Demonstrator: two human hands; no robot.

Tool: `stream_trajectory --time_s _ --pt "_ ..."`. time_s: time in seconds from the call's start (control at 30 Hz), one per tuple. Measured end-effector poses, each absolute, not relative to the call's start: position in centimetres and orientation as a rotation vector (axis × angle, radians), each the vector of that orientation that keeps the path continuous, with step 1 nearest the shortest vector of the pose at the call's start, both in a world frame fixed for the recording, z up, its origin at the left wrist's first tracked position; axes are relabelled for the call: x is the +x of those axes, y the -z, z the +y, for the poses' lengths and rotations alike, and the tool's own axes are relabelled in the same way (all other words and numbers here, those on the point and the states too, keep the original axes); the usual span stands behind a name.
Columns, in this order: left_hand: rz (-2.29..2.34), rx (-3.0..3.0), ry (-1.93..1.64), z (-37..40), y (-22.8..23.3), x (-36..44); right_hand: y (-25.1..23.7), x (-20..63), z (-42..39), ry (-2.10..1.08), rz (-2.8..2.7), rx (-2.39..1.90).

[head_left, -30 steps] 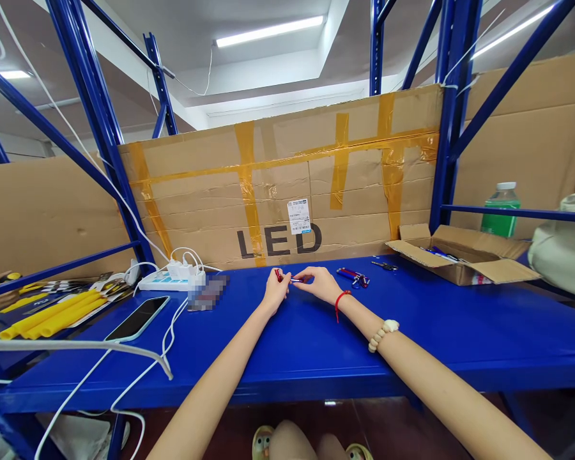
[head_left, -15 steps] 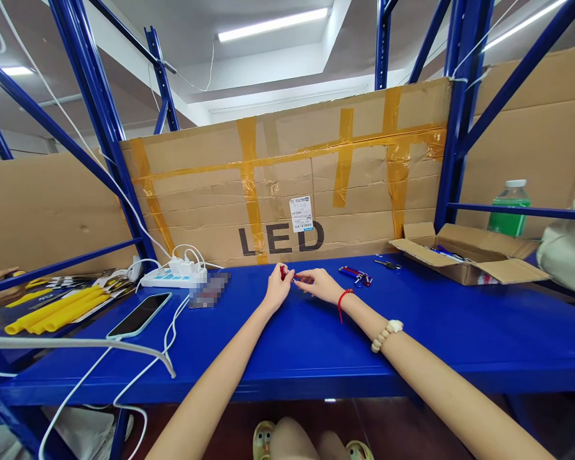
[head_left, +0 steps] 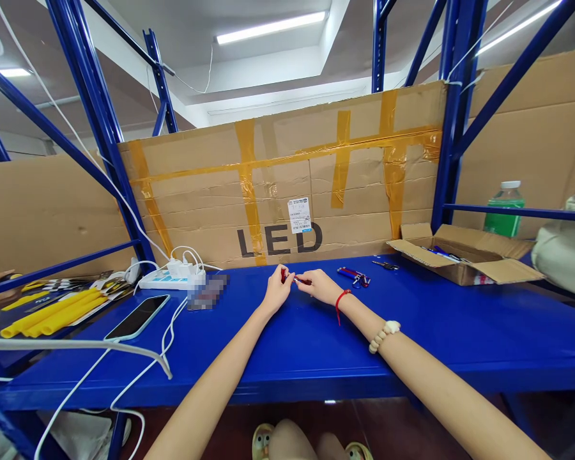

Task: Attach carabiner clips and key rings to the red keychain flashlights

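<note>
My left hand is closed around a small red piece whose kind I cannot make out. Close beside it, my right hand pinches a slim dark red piece pointing at the left hand. The two hands meet above the blue tabletop, and fingers cover most of what they hold. A small group of slender red and blue pieces with shiny metal parts lies right of my right hand. Farther right is a small dark metallic item.
An open cardboard box with pens or similar items stands at the right. On the left are a phone, a power strip, white cables and yellow tubes. Another person's hand is at the far left. A cardboard panel stands behind.
The fingers of my right hand have shifted slightly around the dark red piece, showing it more plainly. My left hand stays nearly in place. The whole view has moved a little.
</note>
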State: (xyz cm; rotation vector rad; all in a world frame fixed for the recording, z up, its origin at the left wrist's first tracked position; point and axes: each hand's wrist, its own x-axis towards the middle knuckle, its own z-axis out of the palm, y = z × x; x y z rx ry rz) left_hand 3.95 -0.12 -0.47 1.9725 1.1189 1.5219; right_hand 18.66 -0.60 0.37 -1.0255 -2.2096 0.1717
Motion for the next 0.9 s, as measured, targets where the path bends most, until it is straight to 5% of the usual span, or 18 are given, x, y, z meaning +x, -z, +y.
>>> stream_trajectory --time_s 0.9 --pt "0.937 1.497 -1.403 -0.26 0.1 4.4 -0.44 19.14 -0.11 0.004 -2.112 -1.07"
